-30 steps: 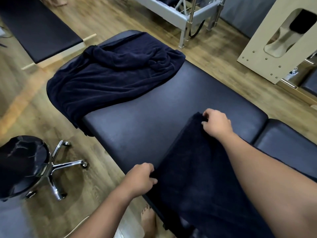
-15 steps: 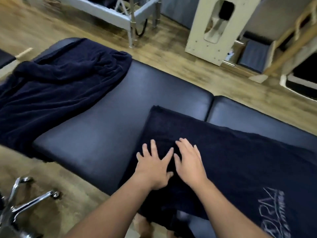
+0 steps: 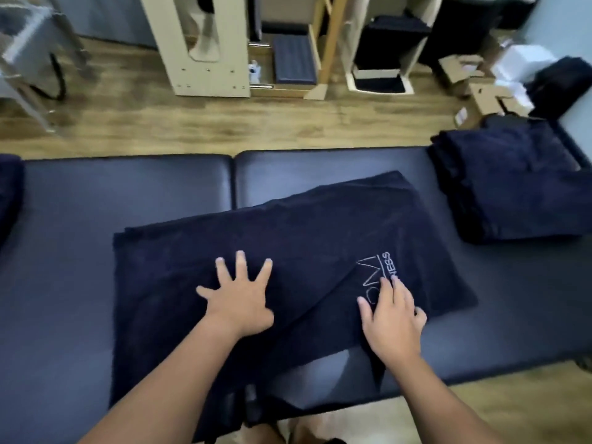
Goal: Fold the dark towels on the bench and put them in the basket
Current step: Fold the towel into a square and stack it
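We are standing in what looks like a fitness or therapy studio: a padded bench (image 3: 160, 193) is stretching across a wood floor (image 3: 192, 123), and beyond the bench wooden exercise frames (image 3: 205, 46) and cardboard boxes (image 3: 480, 88) are sitting.

A single head-worn view looks steeply down and forward across the padded surface (image 3: 128, 200), close above it, with the wooden floor (image 3: 192, 123) lying beyond the surface's far edge.
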### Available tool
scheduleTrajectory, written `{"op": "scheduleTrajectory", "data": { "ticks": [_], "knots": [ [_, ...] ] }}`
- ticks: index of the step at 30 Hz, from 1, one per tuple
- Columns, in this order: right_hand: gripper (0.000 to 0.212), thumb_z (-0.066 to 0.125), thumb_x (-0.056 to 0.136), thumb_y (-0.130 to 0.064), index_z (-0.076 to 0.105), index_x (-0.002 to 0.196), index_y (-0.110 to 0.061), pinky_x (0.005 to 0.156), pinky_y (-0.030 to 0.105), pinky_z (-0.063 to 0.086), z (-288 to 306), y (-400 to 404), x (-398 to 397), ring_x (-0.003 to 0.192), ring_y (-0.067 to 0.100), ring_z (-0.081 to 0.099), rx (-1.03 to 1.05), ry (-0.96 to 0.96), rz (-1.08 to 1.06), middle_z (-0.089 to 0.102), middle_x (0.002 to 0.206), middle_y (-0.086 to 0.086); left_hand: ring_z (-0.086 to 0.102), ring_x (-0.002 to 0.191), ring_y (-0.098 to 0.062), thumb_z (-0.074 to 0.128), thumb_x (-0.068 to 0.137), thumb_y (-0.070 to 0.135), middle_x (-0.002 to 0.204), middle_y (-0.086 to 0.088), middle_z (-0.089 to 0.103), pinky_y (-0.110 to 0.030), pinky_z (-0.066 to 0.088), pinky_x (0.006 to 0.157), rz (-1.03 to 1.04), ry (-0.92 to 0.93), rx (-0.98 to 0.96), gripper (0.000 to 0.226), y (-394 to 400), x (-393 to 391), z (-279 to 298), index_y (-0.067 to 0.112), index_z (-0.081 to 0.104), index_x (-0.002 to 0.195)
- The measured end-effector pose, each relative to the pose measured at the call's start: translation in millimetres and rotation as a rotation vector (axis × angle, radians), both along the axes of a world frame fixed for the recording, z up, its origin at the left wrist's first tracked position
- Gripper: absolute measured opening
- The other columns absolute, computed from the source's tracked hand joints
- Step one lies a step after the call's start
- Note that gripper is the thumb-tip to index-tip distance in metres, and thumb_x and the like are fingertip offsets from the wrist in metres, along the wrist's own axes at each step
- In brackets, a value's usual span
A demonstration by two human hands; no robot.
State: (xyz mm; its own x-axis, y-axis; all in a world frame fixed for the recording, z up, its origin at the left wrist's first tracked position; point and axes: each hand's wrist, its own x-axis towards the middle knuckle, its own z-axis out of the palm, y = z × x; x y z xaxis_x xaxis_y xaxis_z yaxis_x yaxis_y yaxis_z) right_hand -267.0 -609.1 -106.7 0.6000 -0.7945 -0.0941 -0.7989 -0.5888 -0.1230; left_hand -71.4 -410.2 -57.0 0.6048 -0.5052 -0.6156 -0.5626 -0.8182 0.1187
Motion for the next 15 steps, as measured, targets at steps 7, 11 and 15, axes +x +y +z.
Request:
{"op": "scheduleTrajectory", "data": {
  "ticks": [7, 11, 15],
  "knots": [
    [0.021, 0.079, 0.083, -0.031, 0.067, 0.082, -0.014, 0.070, 0.043, 0.040, -13, -39, -7, 0.083, 0.033, 0.053, -0.226, -0.093, 0.129, 0.059, 0.085, 0.004, -0.019, 0.147, -0.053, 0.050, 0.089, 0.074, 0.161, -0.010, -0.035, -0.081, 0.027, 0.103, 0.038, -0.008, 0.063, 0.088, -21, 2, -7, 0.072, -0.023, 0.138],
    [0.019, 0.074, 0.088, -0.028, 0.061, 0.080, -0.014, 0.073, 0.044, 0.037, -11, -62, -25, 0.080, 0.032, 0.053, -0.225, -0.144, 0.103, 0.058, 0.082, 0.004, -0.019, 0.149, -0.049, 0.046, 0.089, 0.077, 0.162, -0.006, -0.035, -0.078, 0.028, 0.104, 0.030, -0.015, 0.077, 0.085, -17, 0, -6, 0.074, -0.026, 0.134],
    [0.018, 0.075, 0.085, -0.024, 0.061, 0.086, -0.013, 0.069, 0.046, 0.042, -2, -54, -32, 0.082, 0.036, 0.053, -0.207, -0.162, 0.034, 0.057, 0.087, 0.008, -0.019, 0.149, -0.049, 0.043, 0.088, 0.080, 0.161, -0.006, -0.036, -0.076, 0.030, 0.105, 0.025, -0.037, 0.095, 0.085, -18, -2, -4, 0.073, -0.028, 0.134]
  ]
}}
